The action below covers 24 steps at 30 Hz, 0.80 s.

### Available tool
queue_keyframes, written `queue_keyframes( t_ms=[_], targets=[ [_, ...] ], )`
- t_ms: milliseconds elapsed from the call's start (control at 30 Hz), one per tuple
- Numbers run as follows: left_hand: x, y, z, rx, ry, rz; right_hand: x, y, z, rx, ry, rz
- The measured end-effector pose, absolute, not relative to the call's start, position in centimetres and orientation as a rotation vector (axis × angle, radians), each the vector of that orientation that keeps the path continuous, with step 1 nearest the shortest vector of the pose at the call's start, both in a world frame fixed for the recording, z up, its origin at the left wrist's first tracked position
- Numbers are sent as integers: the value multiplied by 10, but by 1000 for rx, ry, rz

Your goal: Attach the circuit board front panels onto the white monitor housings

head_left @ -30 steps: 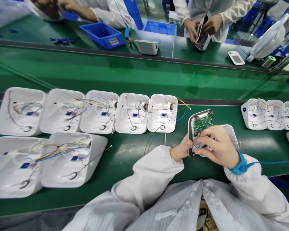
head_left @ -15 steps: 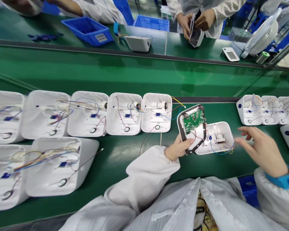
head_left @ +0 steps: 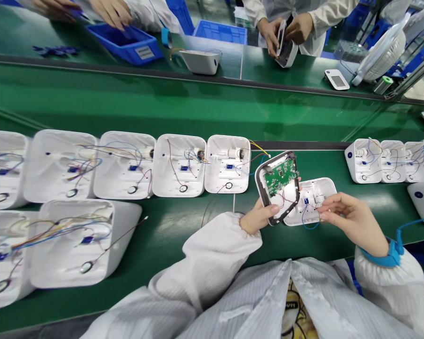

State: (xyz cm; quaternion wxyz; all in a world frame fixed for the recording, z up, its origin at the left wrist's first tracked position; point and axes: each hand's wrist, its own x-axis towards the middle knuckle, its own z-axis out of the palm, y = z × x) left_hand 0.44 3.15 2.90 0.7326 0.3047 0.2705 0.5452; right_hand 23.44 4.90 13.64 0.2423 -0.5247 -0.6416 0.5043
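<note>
My left hand [head_left: 257, 217] grips the lower edge of a grey-rimmed front cover [head_left: 277, 186] that carries a green circuit board [head_left: 281, 173], held tilted up. Thin wires join it to a white plastic housing [head_left: 313, 200] lying open on the green bench beside it. My right hand [head_left: 353, 217] is at the housing's right edge, fingers pinched together on its wires or rim. A blue wrist strap [head_left: 388, 254] circles my right wrist.
Rows of open white housings [head_left: 178, 165] with loose wires line the bench to the left, and more housings [head_left: 388, 160] sit at the right. Beyond the green conveyor [head_left: 198, 106], other people handle parts near blue bins [head_left: 127, 42] and a white fan [head_left: 385, 52].
My right hand left the circuit board, swung out to the right, then came back to pinch at the housing's right edge. The left hand kept hold of the cover.
</note>
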Motion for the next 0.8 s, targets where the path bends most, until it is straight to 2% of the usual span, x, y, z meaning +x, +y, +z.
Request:
queue_keyframes(
  t_ms=[133,200,267,400,467,633,800],
  targets=[
    [4,31,35,732,552,1156,221,57,132,-1244,-1584,1721],
    [4,30,37,738,530,1157,218,61,130,-1213,-1617,1778],
    [4,30,35,731,525,1162,215,63,126,-1224,-1641,1675],
    [6,30,29,759,534,1194,207,64,115,-1312,-1588,1107],
    [7,31,27,790,534,1210,200,65,111,-1306,-1529,995],
    [9,32,30,810,487,1208,187,72,107,-1170,-1325,1285],
    [7,30,35,733,524,1212,188,84,106,-1212,-1463,1343]
  ],
)
